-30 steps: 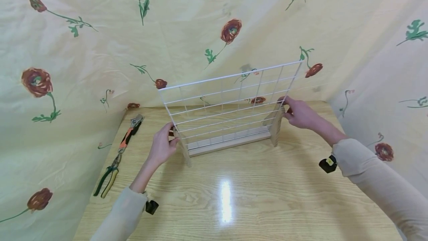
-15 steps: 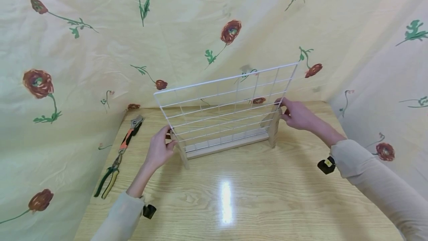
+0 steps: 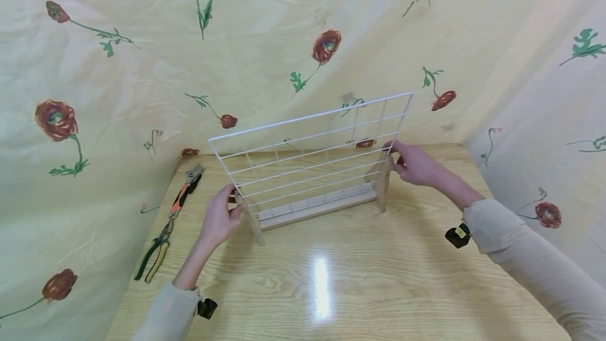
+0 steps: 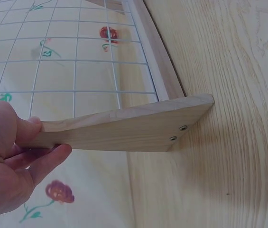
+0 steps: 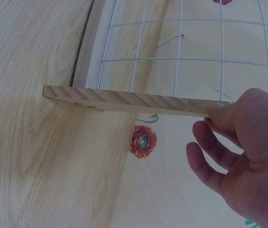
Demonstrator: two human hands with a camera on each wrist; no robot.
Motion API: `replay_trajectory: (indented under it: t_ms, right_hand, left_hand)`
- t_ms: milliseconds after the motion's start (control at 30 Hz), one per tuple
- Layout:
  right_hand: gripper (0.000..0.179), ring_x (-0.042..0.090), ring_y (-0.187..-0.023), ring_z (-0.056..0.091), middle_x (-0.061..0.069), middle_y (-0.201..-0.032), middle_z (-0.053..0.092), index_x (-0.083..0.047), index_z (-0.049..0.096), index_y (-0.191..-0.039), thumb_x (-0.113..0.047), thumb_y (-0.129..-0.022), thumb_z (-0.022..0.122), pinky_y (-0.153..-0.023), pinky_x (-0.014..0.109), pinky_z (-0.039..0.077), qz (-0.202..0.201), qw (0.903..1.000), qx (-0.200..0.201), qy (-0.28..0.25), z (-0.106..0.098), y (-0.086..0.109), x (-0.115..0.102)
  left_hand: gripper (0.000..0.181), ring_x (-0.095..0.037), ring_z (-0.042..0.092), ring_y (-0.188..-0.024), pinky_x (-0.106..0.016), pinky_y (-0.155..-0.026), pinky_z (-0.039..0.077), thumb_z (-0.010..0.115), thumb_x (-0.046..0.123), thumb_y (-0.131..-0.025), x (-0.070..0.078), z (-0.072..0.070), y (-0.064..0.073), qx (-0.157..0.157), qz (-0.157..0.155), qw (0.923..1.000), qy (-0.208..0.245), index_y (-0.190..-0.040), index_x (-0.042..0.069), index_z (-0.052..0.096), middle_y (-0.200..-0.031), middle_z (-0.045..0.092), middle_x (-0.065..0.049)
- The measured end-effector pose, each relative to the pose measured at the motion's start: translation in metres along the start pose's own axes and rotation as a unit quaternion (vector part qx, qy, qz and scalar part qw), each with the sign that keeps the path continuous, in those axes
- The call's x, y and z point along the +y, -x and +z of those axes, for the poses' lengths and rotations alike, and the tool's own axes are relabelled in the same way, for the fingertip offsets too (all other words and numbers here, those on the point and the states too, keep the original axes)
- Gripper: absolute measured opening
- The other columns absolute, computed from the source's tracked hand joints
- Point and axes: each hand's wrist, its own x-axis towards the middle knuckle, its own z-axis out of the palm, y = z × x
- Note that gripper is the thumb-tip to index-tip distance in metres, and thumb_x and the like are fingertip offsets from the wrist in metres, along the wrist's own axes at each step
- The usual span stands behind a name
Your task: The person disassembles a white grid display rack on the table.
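A white wire-grid rack (image 3: 310, 116) stands on the table between two wooden side pieces, joined low down by a wooden bar (image 3: 317, 213). My left hand (image 3: 220, 217) pinches the upper end of the left side piece (image 4: 119, 128), thumb on one face and fingers on the other. Two screw heads (image 4: 183, 128) show near its foot in the left wrist view. On the other side, my right hand (image 3: 415, 164) pinches the top of the right side piece (image 5: 134, 100) between thumb and forefinger, while its other fingers curl loosely below. The grid leans at a slant above the bar.
Pliers (image 3: 153, 257) with green and yellow handles lie at the table's left edge. Beyond them lies an adjustable wrench (image 3: 181, 193) with an orange and black handle. A flowered cloth (image 3: 265, 57) hangs behind the wood-grain table (image 3: 379, 278) and along its sides.
The rack has shifted left and slightly toward me, its grid's top edge lower in view. Both hands have moved along with it, keeping their grip on the side pieces.
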Motion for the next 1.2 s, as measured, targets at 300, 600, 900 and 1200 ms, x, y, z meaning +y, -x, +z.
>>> replay_trajectory:
  t_ms: [300, 600, 900, 1200]
  right_hand:
    - [0.041, 0.025, -0.069, 0.063, 0.030, -0.110, 0.064, 0.008, 0.051, -0.124, 0.013, -0.085, 0.064, -0.054, 0.034, 0.050, 0.002, 0.9999, -0.007, -0.008, 0.005, -0.004, -0.003]
    - [0.038, 0.030, -0.074, 0.065, 0.030, -0.114, 0.063, 0.009, 0.051, -0.124, 0.012, -0.088, 0.063, -0.058, 0.039, 0.053, 0.010, 0.9996, -0.005, -0.025, 0.012, -0.007, -0.004]
    - [0.060, 0.046, -0.100, 0.055, 0.037, -0.123, 0.045, 0.016, 0.040, -0.131, 0.008, -0.079, 0.069, -0.076, 0.054, 0.051, 0.003, 0.9692, 0.246, -0.013, 0.053, 0.001, -0.033]
    - [0.094, 0.051, -0.116, 0.041, 0.034, -0.138, 0.032, 0.004, 0.033, -0.137, -0.020, -0.064, 0.087, -0.085, 0.057, 0.043, -0.069, 0.9105, 0.401, 0.075, 0.107, -0.014, -0.106]
  left_hand:
    - [0.042, -0.039, 0.066, -0.093, -0.037, -0.073, 0.060, 0.070, -0.017, -0.081, -0.002, -0.004, 0.008, 0.009, -0.001, 1.0000, -0.002, -0.120, -0.011, 0.056, -0.110, 0.063, -0.025]
    - [0.041, -0.038, 0.067, -0.095, -0.037, -0.074, 0.060, 0.070, -0.017, -0.081, -0.005, -0.007, 0.014, 0.021, 0.002, 0.9998, -0.001, -0.119, -0.008, 0.057, -0.111, 0.063, -0.026]
    - [0.045, -0.040, 0.066, -0.097, -0.038, -0.072, 0.060, 0.069, -0.018, -0.082, -0.011, -0.005, 0.018, 0.038, 0.011, 0.9992, 0.004, -0.124, -0.010, 0.055, -0.111, 0.062, -0.026]
    - [0.049, -0.044, 0.063, -0.105, -0.038, -0.077, 0.059, 0.069, -0.019, -0.083, -0.013, -0.004, 0.019, 0.030, 0.002, 0.9986, 0.044, -0.128, -0.009, 0.053, -0.118, 0.061, -0.028]
